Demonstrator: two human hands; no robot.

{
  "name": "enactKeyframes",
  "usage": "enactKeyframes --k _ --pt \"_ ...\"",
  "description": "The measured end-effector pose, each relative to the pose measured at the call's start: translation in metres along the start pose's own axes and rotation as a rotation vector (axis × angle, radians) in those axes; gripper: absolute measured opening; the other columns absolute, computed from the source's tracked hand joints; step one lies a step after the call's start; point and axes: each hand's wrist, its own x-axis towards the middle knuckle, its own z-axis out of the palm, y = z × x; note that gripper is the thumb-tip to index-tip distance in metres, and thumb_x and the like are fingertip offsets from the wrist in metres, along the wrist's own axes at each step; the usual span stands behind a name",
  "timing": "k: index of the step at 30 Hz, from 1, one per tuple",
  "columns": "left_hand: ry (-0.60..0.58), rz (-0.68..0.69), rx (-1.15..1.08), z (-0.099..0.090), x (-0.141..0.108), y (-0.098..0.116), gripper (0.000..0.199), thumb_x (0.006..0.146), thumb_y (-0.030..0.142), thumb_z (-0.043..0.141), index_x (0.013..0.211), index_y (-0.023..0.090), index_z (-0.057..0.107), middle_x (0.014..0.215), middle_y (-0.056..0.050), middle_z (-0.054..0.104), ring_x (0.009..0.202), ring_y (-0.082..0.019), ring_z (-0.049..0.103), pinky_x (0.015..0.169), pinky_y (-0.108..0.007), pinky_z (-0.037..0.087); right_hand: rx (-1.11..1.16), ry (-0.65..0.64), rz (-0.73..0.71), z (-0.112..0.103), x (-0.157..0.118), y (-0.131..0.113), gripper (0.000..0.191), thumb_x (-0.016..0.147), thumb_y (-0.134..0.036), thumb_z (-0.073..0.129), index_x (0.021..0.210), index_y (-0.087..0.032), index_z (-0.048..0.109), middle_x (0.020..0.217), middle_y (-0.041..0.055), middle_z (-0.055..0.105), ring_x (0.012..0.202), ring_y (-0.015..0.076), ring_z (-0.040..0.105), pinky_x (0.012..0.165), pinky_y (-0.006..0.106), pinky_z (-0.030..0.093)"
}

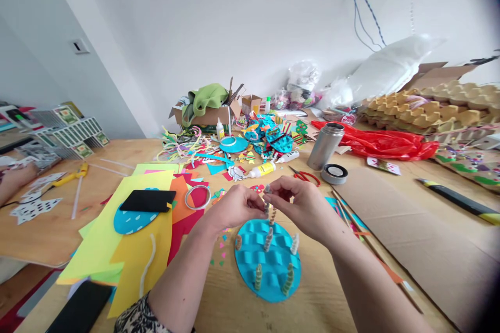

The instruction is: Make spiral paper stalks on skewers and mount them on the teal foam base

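Note:
Above the far edge of a round blue disc (250, 257), my left hand (242, 203) and my right hand (299, 199) meet with fingers closed. Between their fingertips is a thin, greyish pleated strip (267, 190), partly hidden by the fingers. The disc lies on the table and carries rows of wavy blue bands. Several similar pleated pieces stand up from it: a green one (288, 279), another green one (258, 277), a white one (294, 244) and a grey one (268, 240). An orange-brown piece (272, 217) rises just below my hands.
Coloured paper sheets (117, 213) with a black phone (148, 201) lie at left. Ahead are glue bottles (262, 169), red-handled scissors (307, 177) and a steel flask (326, 145). Cardboard (410, 229) and a utility knife (457, 200) lie right. Another person's hand (17, 179) shows far left.

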Motion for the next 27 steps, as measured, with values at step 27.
enactKeyframes --k 27 --pt "0.139 -0.037 0.148 0.012 0.003 -0.085 0.009 0.072 0.019 0.061 0.071 0.015 0.069 0.072 -0.001 0.070 0.071 -0.017 0.063 0.066 -0.024 0.046 0.016 0.189 -0.045 -0.026 -0.008 0.000 0.016 0.084 -0.029 0.058 0.086 -0.018 0.069 0.078 0.0033 0.071 0.068 0.0148 0.061 0.059 0.026 0.046"
